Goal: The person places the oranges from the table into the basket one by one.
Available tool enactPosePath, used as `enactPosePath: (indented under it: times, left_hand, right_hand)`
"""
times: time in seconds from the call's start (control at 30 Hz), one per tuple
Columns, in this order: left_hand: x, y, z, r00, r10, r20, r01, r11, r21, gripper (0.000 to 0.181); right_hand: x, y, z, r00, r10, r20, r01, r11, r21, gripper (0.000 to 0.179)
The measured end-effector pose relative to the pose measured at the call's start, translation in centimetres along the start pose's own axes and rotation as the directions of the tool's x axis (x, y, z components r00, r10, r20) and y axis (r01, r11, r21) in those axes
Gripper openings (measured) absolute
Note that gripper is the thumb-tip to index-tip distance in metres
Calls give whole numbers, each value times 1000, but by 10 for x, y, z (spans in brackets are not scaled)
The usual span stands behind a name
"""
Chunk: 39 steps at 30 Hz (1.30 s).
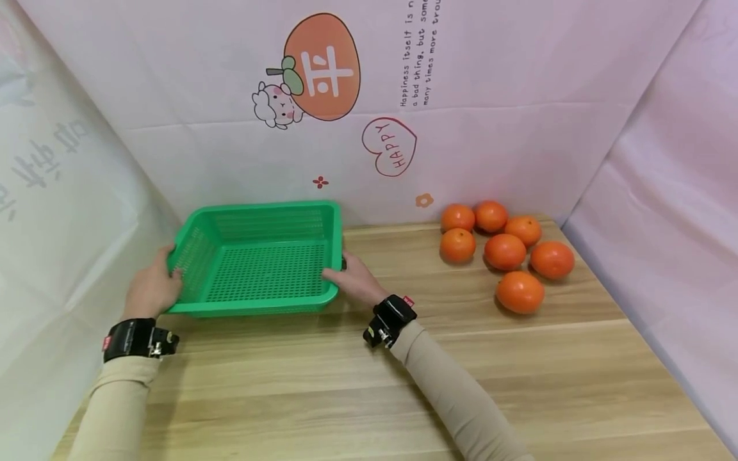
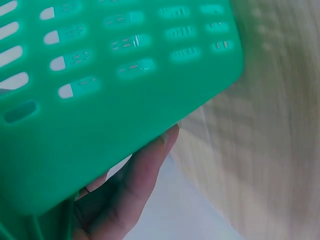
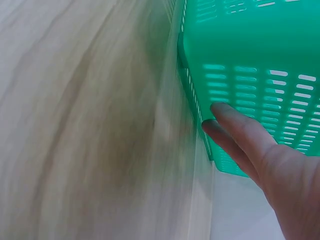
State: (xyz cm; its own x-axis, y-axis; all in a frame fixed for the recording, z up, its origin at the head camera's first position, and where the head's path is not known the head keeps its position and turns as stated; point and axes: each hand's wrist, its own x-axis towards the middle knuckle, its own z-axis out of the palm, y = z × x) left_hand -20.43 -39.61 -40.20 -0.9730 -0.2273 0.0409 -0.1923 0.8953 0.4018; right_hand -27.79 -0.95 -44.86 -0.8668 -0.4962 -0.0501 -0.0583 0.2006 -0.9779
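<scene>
A green plastic basket (image 1: 262, 304) with slotted walls is held between both hands at the left of the wooden table, with nothing inside it. My left hand (image 1: 151, 286) grips its left rim, thumb on the inner side. At the right end my right hand (image 1: 359, 280) holds the rim, its thumb over the edge. In the left wrist view, fingers (image 2: 145, 175) curl beneath the basket's green side (image 2: 100, 135). The right wrist view has fingertips (image 3: 220, 111) against the outer slotted wall (image 3: 250, 55).
Several orange persimmon-like or mandarin-like fruits (image 1: 505, 251) lie grouped at the table's back right. A white printed cloth (image 1: 490, 128) rises behind the wooden table (image 1: 380, 384), and more white cloth hangs along both sides.
</scene>
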Motion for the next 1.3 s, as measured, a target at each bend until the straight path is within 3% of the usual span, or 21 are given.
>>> enactPosePath:
  times: [0.17, 0.53, 1.3]
  left_hand:
    - [-2, 6, 3, 1000, -8, 6, 8, 1000, -18, 65]
    - [6, 18, 14, 999, 37, -29, -37, 999, -14, 63]
    - [2, 50, 24, 1000, -2, 5, 2, 1000, -12, 63]
  right_hand:
    - [-4, 3, -7, 1000, -3, 5, 3, 1000, 23, 62]
    - [-8, 7, -25, 1000, -4, -8, 4, 1000, 14, 68]
    - [-21, 17, -54, 999, 30, -42, -30, 1000, 7, 65]
